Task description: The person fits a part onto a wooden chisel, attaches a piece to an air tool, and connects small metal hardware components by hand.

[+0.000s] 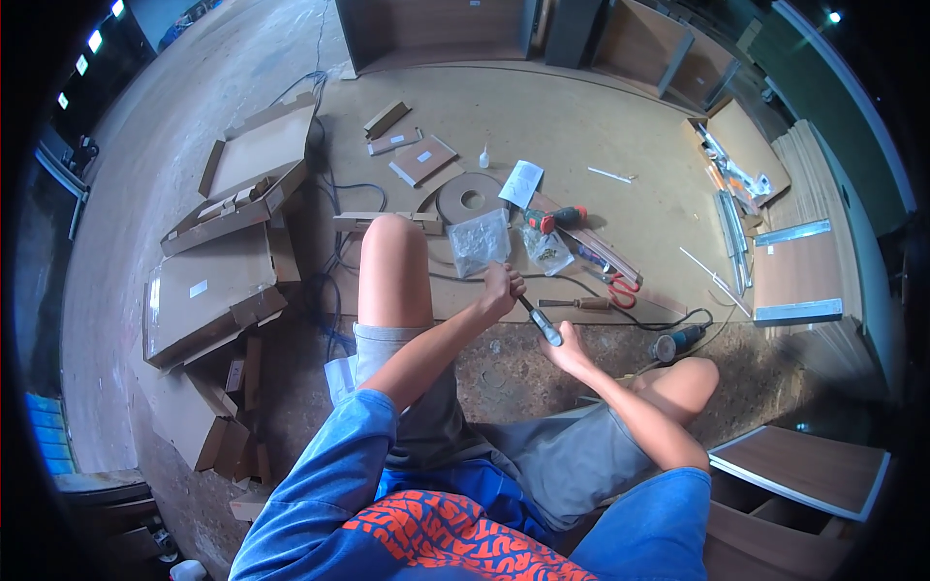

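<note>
Head view: the left hand (502, 290) closes round the black handle of a slim black-and-silver metal tool (546, 329) above the near edge of the flat tan floor sheet (601, 126), while the right hand (566, 351), finger closure unclear, meets its silver end, presumably for steadiness.

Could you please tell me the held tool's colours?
The held tool is part black, part silvery grey, seen in the head view.
</note>
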Available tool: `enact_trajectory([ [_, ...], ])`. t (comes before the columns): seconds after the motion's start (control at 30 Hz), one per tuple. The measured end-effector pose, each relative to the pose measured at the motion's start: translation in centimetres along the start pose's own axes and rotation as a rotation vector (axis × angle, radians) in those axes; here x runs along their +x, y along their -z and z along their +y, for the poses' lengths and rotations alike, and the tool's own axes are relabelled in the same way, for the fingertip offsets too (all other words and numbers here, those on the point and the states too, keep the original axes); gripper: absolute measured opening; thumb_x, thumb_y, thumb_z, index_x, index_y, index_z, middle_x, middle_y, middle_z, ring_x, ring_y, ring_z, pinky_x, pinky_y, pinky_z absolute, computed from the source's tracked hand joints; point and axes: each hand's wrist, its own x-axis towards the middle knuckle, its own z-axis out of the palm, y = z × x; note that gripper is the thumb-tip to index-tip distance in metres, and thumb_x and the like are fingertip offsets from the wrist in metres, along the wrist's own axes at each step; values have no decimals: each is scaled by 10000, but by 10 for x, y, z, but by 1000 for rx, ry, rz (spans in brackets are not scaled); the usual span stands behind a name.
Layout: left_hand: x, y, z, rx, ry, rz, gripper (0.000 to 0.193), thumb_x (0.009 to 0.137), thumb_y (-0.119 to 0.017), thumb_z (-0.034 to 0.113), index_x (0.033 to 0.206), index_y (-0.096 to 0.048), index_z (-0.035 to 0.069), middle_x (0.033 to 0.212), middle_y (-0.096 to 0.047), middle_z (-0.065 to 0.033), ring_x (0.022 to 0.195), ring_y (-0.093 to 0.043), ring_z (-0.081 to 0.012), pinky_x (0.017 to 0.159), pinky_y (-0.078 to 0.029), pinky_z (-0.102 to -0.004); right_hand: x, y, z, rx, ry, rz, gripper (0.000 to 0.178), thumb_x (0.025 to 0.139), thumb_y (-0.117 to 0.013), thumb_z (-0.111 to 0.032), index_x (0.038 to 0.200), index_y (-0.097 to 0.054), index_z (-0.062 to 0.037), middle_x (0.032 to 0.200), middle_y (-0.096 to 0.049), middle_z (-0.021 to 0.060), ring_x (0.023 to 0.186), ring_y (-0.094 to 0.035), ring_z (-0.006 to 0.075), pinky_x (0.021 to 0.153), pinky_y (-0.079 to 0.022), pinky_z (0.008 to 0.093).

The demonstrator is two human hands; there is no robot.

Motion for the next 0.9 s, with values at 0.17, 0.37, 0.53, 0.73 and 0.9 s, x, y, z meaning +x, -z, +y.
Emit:
enact_trajectory([
  [0.17,-5,-5,0,-6,2,-1,267,935,-265,282,714,-317,143,511,-173,45,388,-156,-102,380,-121,-283,2,1,3,11,10,23,306,768,-627,-287,778,-640,18,816,-646,264,844,-633,437,739,-497,493],
  [0.37,-6,-8,2,-63,11,10,336,960,-278,388,775,-368,123,512,-184,43,390,-159,-100,379,-124,-277,15,-3,13,21,13,19,358,763,-635,-299,784,-610,58,833,-639,271,849,-625,441,741,-490,492],
  [0.53,-18,-18,-2,-59,-73,128,418,953,-422,524,950,-402,107,523,-170,53,389,-180,-87,376,-143,-256,15,-7,17,-13,37,42,355,746,-642,-275,812,-588,70,886,-613,295,891,-606,447,751,-476,496],
  [0.73,-22,-21,-1,74,-96,31,309,931,-563,348,805,-410,111,520,-182,62,387,-189,-79,373,-150,-251,16,-7,18,7,7,37,352,758,-634,-280,786,-581,67,866,-612,292,884,-604,446,751,-470,503],
  [0.9,-21,-18,2,93,-81,10,306,936,-541,269,714,-384,128,519,-203,56,385,-190,-84,366,-166,-254,12,-5,16,-1,45,74,364,761,-638,-290,794,-578,68,864,-611,292,871,-608,450,739,-474,508],
])
